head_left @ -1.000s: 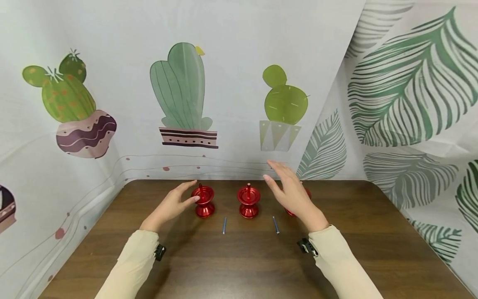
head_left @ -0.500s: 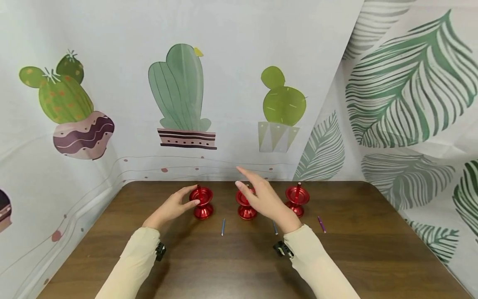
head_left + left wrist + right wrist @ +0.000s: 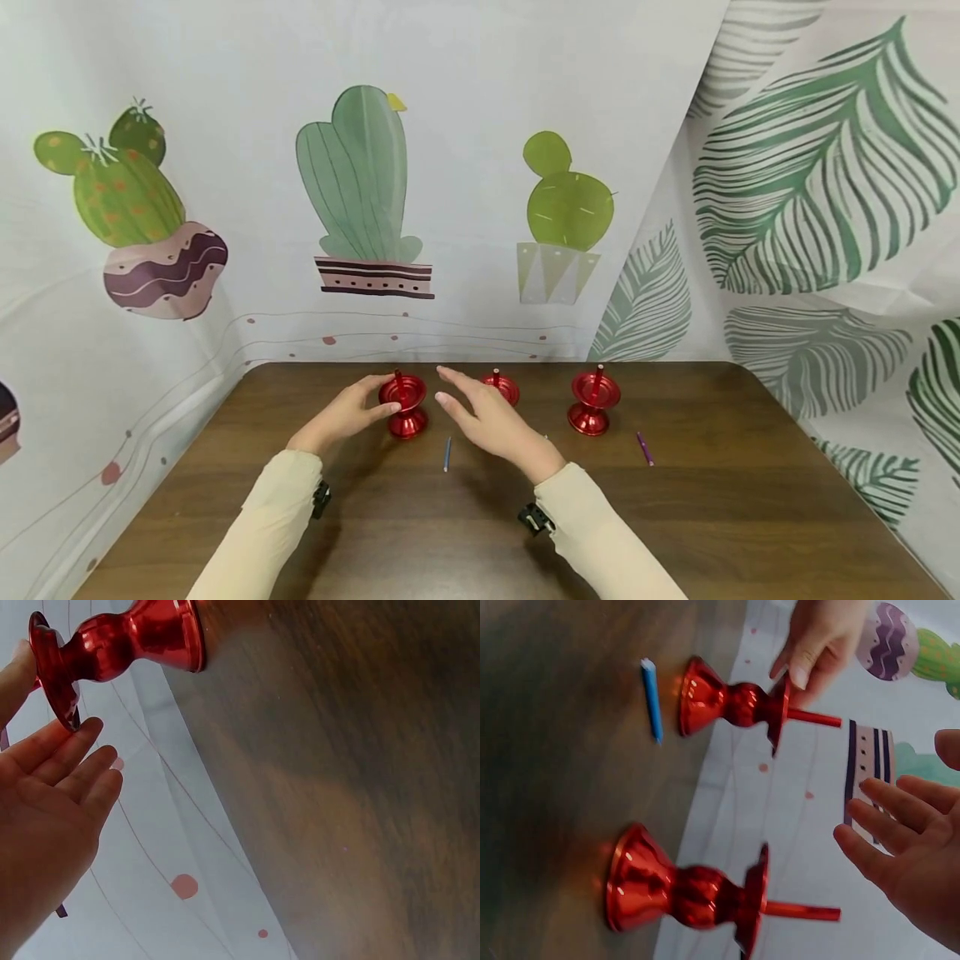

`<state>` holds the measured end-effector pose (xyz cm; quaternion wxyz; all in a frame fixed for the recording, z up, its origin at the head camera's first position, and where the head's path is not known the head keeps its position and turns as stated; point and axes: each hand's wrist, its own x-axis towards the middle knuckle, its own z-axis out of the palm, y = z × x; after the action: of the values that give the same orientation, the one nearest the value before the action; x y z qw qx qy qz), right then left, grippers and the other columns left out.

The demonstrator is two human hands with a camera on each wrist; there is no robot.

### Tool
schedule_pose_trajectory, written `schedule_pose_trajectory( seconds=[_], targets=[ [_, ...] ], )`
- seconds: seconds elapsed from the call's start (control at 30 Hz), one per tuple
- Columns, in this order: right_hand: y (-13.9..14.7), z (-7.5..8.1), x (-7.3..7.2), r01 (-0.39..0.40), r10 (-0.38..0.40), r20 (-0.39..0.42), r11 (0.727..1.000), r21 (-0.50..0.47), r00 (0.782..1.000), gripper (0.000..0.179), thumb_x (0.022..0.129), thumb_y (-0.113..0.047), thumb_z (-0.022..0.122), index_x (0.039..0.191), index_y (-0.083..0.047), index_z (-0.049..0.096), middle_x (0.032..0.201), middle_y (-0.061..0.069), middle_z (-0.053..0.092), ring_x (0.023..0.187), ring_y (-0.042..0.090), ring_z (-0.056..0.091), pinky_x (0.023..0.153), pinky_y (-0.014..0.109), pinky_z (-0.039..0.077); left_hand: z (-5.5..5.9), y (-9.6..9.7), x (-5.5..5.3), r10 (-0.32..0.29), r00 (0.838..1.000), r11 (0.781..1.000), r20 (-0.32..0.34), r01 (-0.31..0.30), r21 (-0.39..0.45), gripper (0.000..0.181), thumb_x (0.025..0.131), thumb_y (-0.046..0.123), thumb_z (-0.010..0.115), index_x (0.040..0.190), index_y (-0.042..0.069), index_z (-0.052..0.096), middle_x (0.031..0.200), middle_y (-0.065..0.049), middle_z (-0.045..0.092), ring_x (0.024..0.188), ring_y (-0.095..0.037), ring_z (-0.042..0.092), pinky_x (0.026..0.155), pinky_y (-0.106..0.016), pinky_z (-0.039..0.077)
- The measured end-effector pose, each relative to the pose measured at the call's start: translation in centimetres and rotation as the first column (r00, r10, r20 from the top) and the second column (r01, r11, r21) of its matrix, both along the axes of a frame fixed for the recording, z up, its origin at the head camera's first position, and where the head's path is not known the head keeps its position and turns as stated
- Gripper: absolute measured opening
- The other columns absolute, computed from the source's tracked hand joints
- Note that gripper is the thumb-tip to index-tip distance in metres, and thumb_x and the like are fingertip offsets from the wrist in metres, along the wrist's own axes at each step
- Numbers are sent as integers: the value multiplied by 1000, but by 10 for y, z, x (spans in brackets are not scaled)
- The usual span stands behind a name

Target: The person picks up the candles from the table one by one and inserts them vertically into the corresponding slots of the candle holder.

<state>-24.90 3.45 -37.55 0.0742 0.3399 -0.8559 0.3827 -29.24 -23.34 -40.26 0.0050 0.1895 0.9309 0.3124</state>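
Three shiny red candle holders, each with an upright red tube on its dish, stand in a row. My left hand (image 3: 345, 415) pinches the dish rim of the left candle holder (image 3: 407, 424) between thumb and fingers; the left wrist view shows its base (image 3: 169, 634) on the table. My right hand (image 3: 487, 421) hovers with fingers extended, holding nothing, in front of the middle candle holder (image 3: 510, 390), hiding much of it. The right candle holder (image 3: 589, 417) stands untouched. A thin blue candle (image 3: 447, 455) lies between the hands.
On the brown wooden table (image 3: 720, 517) a purple candle (image 3: 646, 449) lies at the right. Another small candle is mostly hidden behind my right forearm. Behind the table hangs a white cloth (image 3: 465, 167) printed with cacti and leaves.
My right hand has moved left and lower, from before the right candle holder to before the middle one, uncovering the right holder and the purple candle. My left hand stays at the left holder.
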Motion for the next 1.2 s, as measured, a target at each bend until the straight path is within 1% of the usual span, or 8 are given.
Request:
schedule_pose_trajectory(
  seconds=[0.13, 0.27, 0.5, 0.67, 0.8, 0.93, 1.03, 1.2],
  targets=[
    [-9, -7, 2, -7, 5, 47, 999, 42, 999, 53, 102, -37, 46, 147, -9, 38, 143, 9, 49, 131, 21, 46, 107, 41, 38, 2, 0, 0, 4, 1000, 1000, 6, -4, -9, 64, 90, 28, 68, 139, -6, 44, 138, -27, 47, 128, -44, 43, 103, -60, 35],
    [-15, -16, 2, 3, -10, 77, 996, 94, 997, 54, 101, -35, 48, 146, -5, 39, 143, 11, 49, 130, 23, 47, 106, 41, 39, 3, 1, 0, 7, 1000, 1000, 13, -7, -6, 63, 90, 27, 68, 138, -6, 45, 138, -27, 47, 128, -44, 43, 103, -60, 35],
    [-18, -29, 0, 35, -68, 169, 981, 191, 983, 53, 99, -31, 54, 142, -1, 44, 143, 12, 49, 128, 23, 49, 104, 42, 41, 3, 0, 0, 14, 1000, 1000, 12, -14, -6, 63, 90, 28, 68, 139, -6, 44, 139, -27, 46, 129, -44, 42, 103, -60, 34],
    [-22, -38, -1, 58, -112, 205, 966, 252, 972, 55, 97, -31, 58, 140, 2, 46, 138, 15, 53, 124, 26, 53, 101, 42, 44, 2, 0, 0, 10, 1000, 1000, 1, -10, -14, 63, 90, 27, 69, 138, -6, 45, 138, -27, 47, 128, -44, 44, 103, -59, 35],
    [-26, -43, 0, 85, -157, 222, 950, 301, 962, 56, 96, -30, 61, 139, 3, 46, 137, 16, 53, 123, 29, 54, 100, 43, 45, 2, 1, 0, 6, 1000, 1000, -4, -6, -10, 62, 89, 26, 69, 137, -6, 46, 137, -27, 48, 127, -43, 44, 103, -59, 35],
    [-28, -47, 2, 103, -194, 234, 930, 354, 953, 59, 94, -30, 62, 138, 6, 46, 139, 19, 50, 128, 32, 49, 103, 44, 42, 3, 1, 0, 3, 1000, 1000, -1, -3, -9, 62, 90, 26, 69, 137, -7, 45, 137, -27, 48, 128, -44, 44, 103, -59, 35],
    [-29, -50, 3, 118, -224, 229, 908, 401, 947, 61, 93, -32, 64, 136, 7, 47, 140, 21, 49, 131, 33, 45, 105, 45, 40, 3, 1, 0, -1, 1000, 1000, 1, 1, -12, 62, 90, 26, 68, 137, -7, 45, 137, -27, 47, 128, -44, 44, 103, -59, 35],
    [-33, -54, 5, 148, -269, 192, 864, 481, 944, 64, 88, -34, 70, 132, 10, 51, 139, 26, 47, 131, 38, 44, 102, 49, 42, 3, 1, 1, -2, 1000, 1000, 2, 2, -6, 62, 90, 25, 68, 137, -7, 45, 137, -27, 47, 128, -44, 44, 103, -59, 35]
  ],
)
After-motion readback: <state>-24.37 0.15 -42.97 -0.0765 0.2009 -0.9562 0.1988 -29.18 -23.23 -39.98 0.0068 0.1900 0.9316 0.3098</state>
